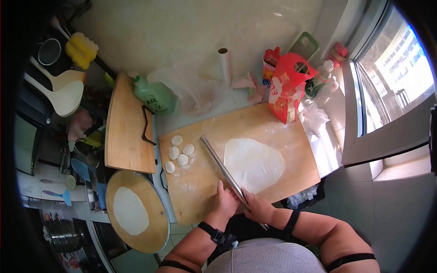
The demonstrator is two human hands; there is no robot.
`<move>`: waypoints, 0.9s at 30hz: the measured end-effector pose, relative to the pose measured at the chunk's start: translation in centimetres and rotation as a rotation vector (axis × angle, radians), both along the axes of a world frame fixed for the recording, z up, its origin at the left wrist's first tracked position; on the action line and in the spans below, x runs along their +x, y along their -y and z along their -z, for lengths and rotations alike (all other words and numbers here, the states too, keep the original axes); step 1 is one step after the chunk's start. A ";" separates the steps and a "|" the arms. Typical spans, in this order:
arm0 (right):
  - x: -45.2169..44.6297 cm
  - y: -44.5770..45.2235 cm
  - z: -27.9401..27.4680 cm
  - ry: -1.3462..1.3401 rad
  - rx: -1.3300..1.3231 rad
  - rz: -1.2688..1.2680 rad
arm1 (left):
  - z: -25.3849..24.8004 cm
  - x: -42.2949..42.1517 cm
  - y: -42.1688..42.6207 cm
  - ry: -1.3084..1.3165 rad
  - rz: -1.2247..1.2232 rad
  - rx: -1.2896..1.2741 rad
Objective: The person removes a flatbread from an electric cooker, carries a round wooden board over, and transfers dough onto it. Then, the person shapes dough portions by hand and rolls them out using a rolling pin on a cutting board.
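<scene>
A long metal rolling pin (221, 167) slants across the wooden board (205, 200), its far end by the left edge of a large flat dough sheet (255, 164). My right hand (260, 208) is wrapped around the pin near its close end. From the left, my left hand (226, 200) closes against the same stretch of pin, thumb pointing up; its fingertips are partly hidden behind the pin. Several small floured dough pieces (182, 159) lie at the board's left side. Another rolled dough sheet (130, 210) rests on a round board (155, 227) to the left.
A red plastic bag (289, 86) stands on the board's back right corner. Behind are a green AXE bottle (154, 94), an upright roll of film (224, 68) and clear plastic. A second wooden board (129, 127) leans at left; an open window (396, 68) is at right.
</scene>
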State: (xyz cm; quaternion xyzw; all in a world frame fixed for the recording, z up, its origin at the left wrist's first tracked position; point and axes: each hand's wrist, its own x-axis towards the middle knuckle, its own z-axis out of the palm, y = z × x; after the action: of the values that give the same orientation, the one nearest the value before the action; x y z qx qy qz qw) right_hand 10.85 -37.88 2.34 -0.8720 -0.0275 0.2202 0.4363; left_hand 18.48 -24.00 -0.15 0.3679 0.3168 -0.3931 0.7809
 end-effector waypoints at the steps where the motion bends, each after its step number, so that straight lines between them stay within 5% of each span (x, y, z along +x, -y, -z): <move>1: -0.3 -0.1 0.5 0.163 -0.008 0.016 | 1.9 -0.3 -0.6 -0.006 0.002 0.001; 3: 0.0 0.2 -2.4 0.133 -0.045 -0.016 | 6.7 -1.0 -2.0 0.103 0.011 -0.182; 9: -1.1 2.7 -3.5 0.256 -0.081 -0.110 | 0.3 -0.5 0.1 0.013 -0.132 0.004; 12: -1.2 3.8 -3.7 0.372 -0.047 -0.151 | 4.8 -1.1 -1.2 0.089 -0.140 -0.169; 16: -0.7 5.0 -4.4 0.341 -0.122 -0.221 | -0.3 -0.2 0.9 0.111 -0.143 0.017; 19: 0.1 8.3 -1.5 0.636 -0.424 -0.281 | 1.1 -0.6 0.4 0.123 0.097 0.168; 21: 0.7 11.0 0.0 0.369 -0.350 -0.022 | 1.5 -0.1 0.3 0.091 0.279 0.230; 27: 4.5 17.3 0.8 0.570 -0.427 -0.255 | 0.9 0.0 1.2 0.013 0.444 0.168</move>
State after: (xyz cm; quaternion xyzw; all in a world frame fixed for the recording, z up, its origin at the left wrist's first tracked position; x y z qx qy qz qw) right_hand 15.35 -55.23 1.52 -0.9592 -0.2095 0.0217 0.1886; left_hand 18.49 -25.22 -1.08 0.4947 0.2545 -0.5251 0.6440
